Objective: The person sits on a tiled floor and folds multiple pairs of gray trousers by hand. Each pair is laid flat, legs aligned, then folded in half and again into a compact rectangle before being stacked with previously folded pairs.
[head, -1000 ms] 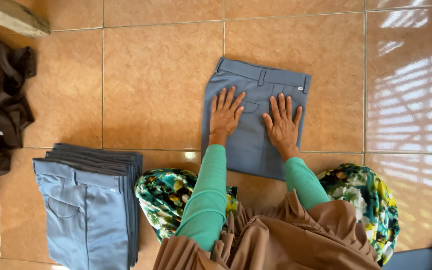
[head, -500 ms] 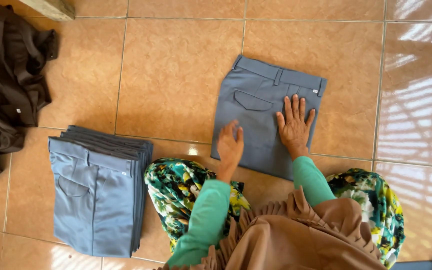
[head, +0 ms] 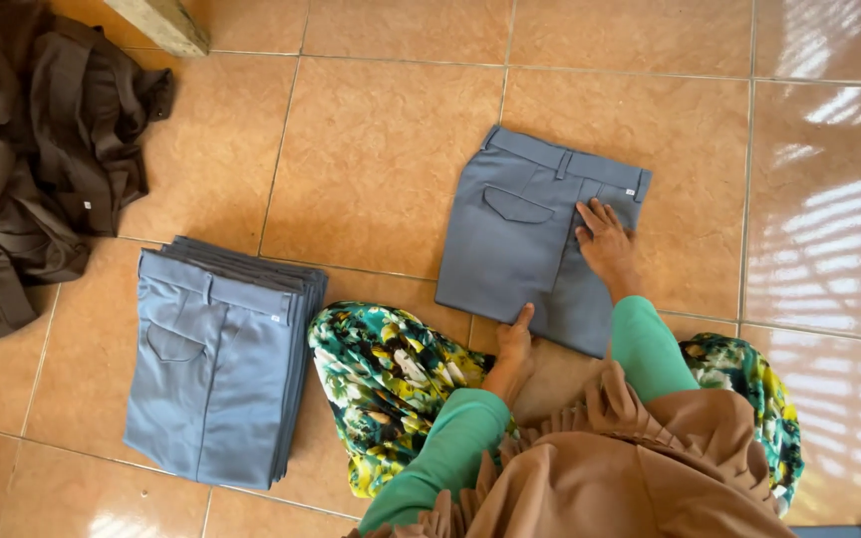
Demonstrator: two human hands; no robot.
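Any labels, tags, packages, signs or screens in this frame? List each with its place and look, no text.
Small white tag: right end of the waistband of the folded grey trousers under the right hand; tiny pale square.
Small white tag: waistband of the top pair on the trouser stack; tiny pale square.
Pale tag: on the brown clothes pile; small, blurred.
No packages, signs or screens.
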